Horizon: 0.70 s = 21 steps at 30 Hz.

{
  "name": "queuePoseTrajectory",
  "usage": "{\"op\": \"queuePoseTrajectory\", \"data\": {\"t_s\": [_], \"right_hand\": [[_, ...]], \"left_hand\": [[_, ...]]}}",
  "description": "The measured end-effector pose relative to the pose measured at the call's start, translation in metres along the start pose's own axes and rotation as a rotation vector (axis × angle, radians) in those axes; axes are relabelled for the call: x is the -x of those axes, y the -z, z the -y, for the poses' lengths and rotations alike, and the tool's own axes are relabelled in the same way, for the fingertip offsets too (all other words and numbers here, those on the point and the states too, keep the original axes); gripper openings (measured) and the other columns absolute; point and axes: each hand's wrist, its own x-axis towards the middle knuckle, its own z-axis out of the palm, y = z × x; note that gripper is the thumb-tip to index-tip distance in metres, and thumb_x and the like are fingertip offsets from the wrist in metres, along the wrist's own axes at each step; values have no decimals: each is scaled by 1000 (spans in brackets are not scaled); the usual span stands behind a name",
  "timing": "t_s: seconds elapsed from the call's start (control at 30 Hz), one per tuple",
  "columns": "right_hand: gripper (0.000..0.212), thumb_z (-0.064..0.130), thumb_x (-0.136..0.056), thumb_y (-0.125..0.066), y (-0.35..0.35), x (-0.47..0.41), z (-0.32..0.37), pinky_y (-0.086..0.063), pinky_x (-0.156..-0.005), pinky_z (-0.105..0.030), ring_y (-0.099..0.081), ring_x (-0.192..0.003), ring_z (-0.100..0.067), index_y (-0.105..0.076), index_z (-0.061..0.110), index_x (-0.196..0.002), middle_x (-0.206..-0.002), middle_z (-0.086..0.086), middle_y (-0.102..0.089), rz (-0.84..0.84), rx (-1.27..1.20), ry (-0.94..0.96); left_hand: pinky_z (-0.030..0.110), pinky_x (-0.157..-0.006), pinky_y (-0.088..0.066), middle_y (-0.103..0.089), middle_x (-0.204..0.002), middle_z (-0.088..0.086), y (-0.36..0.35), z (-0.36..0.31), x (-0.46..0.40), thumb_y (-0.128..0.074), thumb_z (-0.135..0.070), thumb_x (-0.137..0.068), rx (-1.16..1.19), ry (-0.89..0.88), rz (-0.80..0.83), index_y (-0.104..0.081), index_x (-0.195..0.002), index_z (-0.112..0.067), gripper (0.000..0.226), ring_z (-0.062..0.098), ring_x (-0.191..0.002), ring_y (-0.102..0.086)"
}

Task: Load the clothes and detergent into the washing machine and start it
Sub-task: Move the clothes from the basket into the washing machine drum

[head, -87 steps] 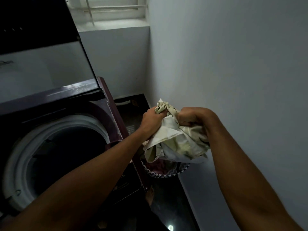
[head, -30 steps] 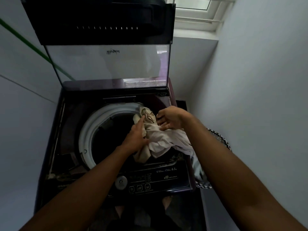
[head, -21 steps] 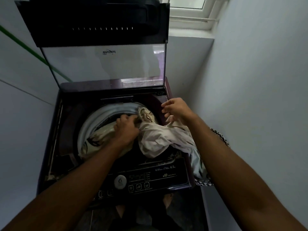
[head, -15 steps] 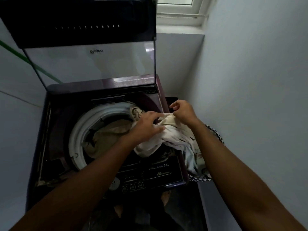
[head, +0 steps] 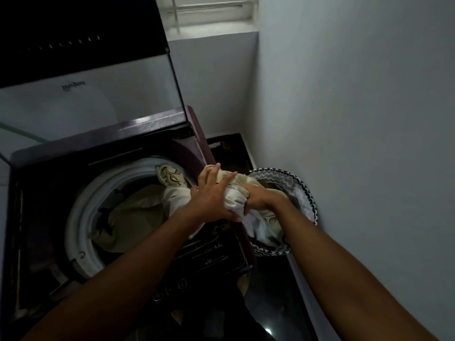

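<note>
Head view of a narrow laundry corner, read from left to right. At left stands a top-loading washing machine (head: 49, 217) with a dark maroon body; its glass lid (head: 93, 94) is raised upright against the rear wall. The pale ring of the drum opening (head: 81, 212) frames a cream cloth (head: 133, 212) with dark line markings, part of which already lies inside the drum while the rest trails up over the right rim. At the machine's near edge, a dark control panel (head: 211, 257) bears small pale lettering and a row of buttons. At centre, the left hand (head: 211, 198) lies over a bunched part of the cloth above the machine's right edge, fingers spread and curled around the fabric. Just beside it, touching the same bunch, the right hand (head: 258, 199) clamps the cloth in a closed fist. Below the right hand, a round laundry basket (head: 305, 190) with a black-and-white zigzag rim stands on the dark glossy floor (head: 270, 303), wedged between the machine and the pale grey side wall (head: 357, 143); more cloth hangs into it. Above the rear wall, a white-framed window (head: 209, 8) admits light.
</note>
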Motion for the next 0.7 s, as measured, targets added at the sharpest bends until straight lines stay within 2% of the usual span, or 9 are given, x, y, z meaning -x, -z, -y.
{"op": "queuePoseTrajectory", "data": {"t_s": [0.07, 0.1, 0.17, 0.23, 0.37, 0.47, 0.6, 0.7], "right_hand": [[48, 34, -73, -64, 7, 8, 10, -42, -76, -26, -63, -100, -21, -65, 13, -116, -110, -4, -68, -114, 149, 14], [42, 40, -72, -56, 10, 9, 11, -38, -71, -26, -63, -92, -23, -67, 13, -102, -102, -5, -69, -142, 230, 12], [21, 37, -73, -53, 19, 13, 17, -34, -61, -26, -60, -79, -30, -57, 16, -71, -88, -10, -68, -154, 303, -29], [23, 24, -76, -56, 28, 19, 22, -32, -52, -28, -53, -69, -29, -46, 16, -58, -70, -8, -59, -145, 293, -87], [15, 21, -69, -51, 44, 35, 41, -30, -46, -26, -50, -60, -28, -46, 15, -57, -58, -3, -49, -152, 270, -149], [12, 23, -61, -50, 52, 41, 55, -34, -47, -27, -50, -63, -28, -49, 11, -59, -60, -7, -51, -84, 252, -188], [17, 10, -78, -54, 64, 49, 69, -36, -49, -25, -47, -56, -20, -54, 9, -61, -61, -5, -54, -75, 155, -237], [20, 1, -74, -52, 70, 59, 87, -28, -43, -21, -37, -51, -20, -49, 10, -56, -56, -6, -46, -34, 186, -270]], "left_hand": [[64, -112, -25, 10, -162, -7, -1, 0, 0, -79, -76, -48, 41, -2, -6, -12, -149, -54, 123, 25, -147, 14], [64, -112, -26, 9, -162, -7, -1, 0, 0, -79, -76, -48, 57, -3, -14, -14, -148, -54, 122, 25, -147, 13], [64, -111, -27, 5, -162, -6, -1, 0, 1, -78, -77, -49, 74, -11, -36, -15, -148, -54, 120, 24, -147, 10], [64, -109, -30, -1, -161, -6, -2, 1, 1, -75, -80, -48, 81, -17, -63, -16, -147, -53, 119, 24, -146, 5], [62, -108, -34, -10, -157, -5, -4, 4, 1, -65, -88, -44, 74, -26, -102, -15, -147, -51, 120, 26, -144, -5], [57, -108, -36, -17, -155, -6, -3, 5, 2, -73, -82, -47, 96, -19, -125, -20, -146, -50, 117, 26, -141, -11], [49, -107, -39, -26, -150, -8, -1, 6, 3, -76, -79, -48, 126, -32, -150, -26, -146, -47, 114, 25, -135, -21], [49, -105, -40, -34, -146, -10, -1, 11, 0, -65, -89, -44, 139, -58, -157, -24, -144, -50, 115, 24, -132, -31]]}}
